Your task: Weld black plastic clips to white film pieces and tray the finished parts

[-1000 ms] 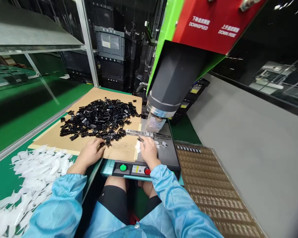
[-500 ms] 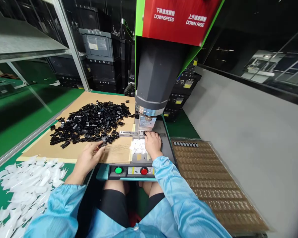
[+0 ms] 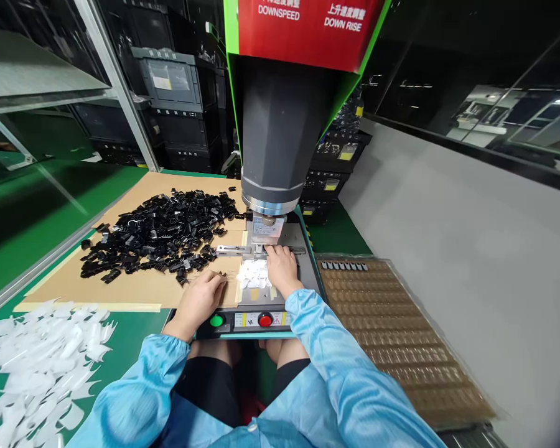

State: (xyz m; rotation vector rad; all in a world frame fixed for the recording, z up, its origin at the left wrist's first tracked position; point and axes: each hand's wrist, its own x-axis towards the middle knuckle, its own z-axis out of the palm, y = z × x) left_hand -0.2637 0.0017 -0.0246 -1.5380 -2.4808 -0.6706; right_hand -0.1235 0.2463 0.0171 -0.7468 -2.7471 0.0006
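Observation:
My left hand (image 3: pixel 200 303) is closed in a pinch over the cardboard, with a dark edge of a small black plastic part (image 3: pixel 223 274) just showing at its fingertips. Under the press head (image 3: pixel 267 229), my right hand (image 3: pixel 282 269) has its fingers bent together at the metal fixture (image 3: pixel 233 250); whatever they hold there is hidden. Small white pieces (image 3: pixel 253 274) lie on the machine base right beside that hand. To the left, a heap of black plastic parts (image 3: pixel 158 233) spreads over the cardboard sheet (image 3: pixel 140 291).
White curved pieces (image 3: pixel 42 367) are piled on the green table at the left. A green button (image 3: pixel 217 320) and a red button (image 3: pixel 265 320) sit on the machine's front. At the right lies a brown compartment tray (image 3: pixel 401 336) with grey parts in its top row. Crates (image 3: pixel 172 81) stand behind.
My left hand has moved right and nearer the machine, away from the black heap, with the black part in its fingers. My right hand stays at the fixture. The view has shifted slightly.

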